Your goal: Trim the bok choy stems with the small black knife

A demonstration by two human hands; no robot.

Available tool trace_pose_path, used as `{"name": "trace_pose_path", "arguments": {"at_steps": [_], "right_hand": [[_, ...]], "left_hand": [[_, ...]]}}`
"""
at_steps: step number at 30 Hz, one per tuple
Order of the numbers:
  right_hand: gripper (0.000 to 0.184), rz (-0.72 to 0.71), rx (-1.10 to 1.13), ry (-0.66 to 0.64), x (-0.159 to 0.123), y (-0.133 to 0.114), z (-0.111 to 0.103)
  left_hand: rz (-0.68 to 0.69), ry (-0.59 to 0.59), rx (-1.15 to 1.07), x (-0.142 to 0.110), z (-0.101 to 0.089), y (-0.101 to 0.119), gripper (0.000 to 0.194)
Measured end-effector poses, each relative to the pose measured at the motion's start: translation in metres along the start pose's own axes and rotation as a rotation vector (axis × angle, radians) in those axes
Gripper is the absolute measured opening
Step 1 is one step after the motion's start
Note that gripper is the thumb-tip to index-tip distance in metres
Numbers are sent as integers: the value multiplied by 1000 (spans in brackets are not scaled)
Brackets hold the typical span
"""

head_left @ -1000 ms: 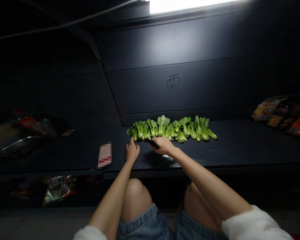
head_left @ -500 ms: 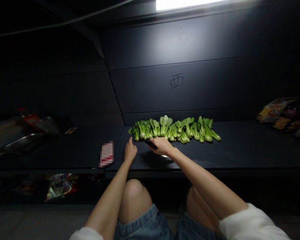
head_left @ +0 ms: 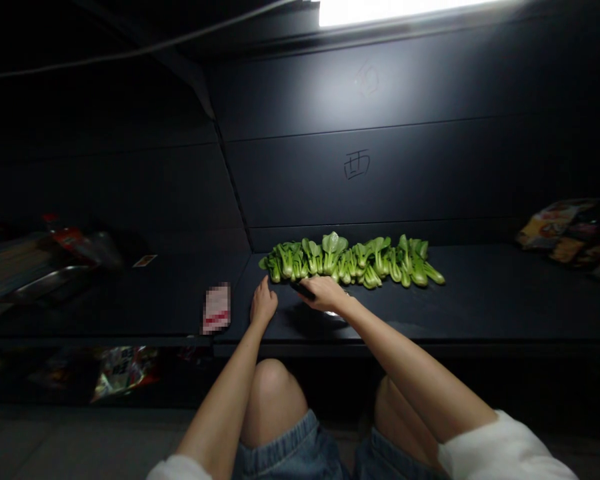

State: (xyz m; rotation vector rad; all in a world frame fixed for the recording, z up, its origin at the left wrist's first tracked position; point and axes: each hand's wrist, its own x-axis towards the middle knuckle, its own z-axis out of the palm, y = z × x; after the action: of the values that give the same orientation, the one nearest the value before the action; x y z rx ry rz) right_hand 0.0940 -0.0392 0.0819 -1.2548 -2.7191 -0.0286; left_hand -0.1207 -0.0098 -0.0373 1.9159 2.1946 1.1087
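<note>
A dark shelf (head_left: 480,293) carries a row of bok choy (head_left: 353,260) near its back edge, the row's long axis running left to right. The right hand (head_left: 325,293) lies just in front of the row's left half, fingers closed around a dark handle (head_left: 304,291). The left hand (head_left: 263,305) rests nearer the front edge, fingers loosely together, tips toward the row's left end, holding nothing.
</note>
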Motion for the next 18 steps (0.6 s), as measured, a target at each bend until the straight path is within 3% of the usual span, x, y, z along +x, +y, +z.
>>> {"name": "trace_pose_path", "arguments": {"at_steps": [8, 18], "right_hand": [[34, -66, -27, 2, -3, -3, 1], [36, 85, -5, 26, -8, 4, -3]], "left_hand": [[10, -15, 21, 0, -3, 4, 57], [45, -11, 22, -2, -4, 3, 55]]}}
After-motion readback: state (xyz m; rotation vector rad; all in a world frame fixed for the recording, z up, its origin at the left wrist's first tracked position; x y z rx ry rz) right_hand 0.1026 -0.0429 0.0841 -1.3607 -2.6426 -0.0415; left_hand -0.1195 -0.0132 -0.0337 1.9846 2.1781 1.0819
